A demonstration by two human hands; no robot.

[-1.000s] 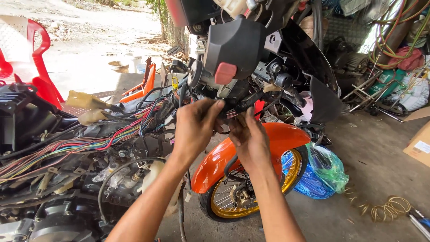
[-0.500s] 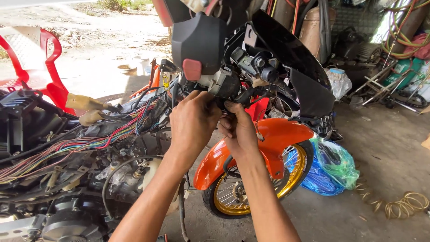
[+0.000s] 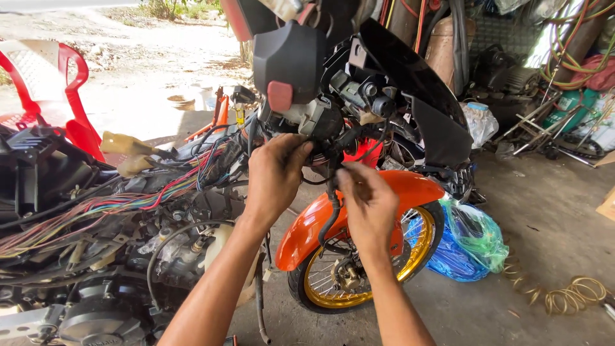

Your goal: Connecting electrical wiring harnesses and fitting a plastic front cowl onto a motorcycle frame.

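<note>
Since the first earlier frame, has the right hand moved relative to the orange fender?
Yes. The right hand has dropped lower, now overlapping the orange fender, pinching the black cable.

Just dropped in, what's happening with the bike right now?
A person is working with bare hands at the front of a stripped motorcycle. The left hand grips the black cable bundle under the handlebar switch housing, while the right hand pinches a black cable hanging in front of the orange front fender. Coloured wiring lies exposed along the frame on the left.
</note>
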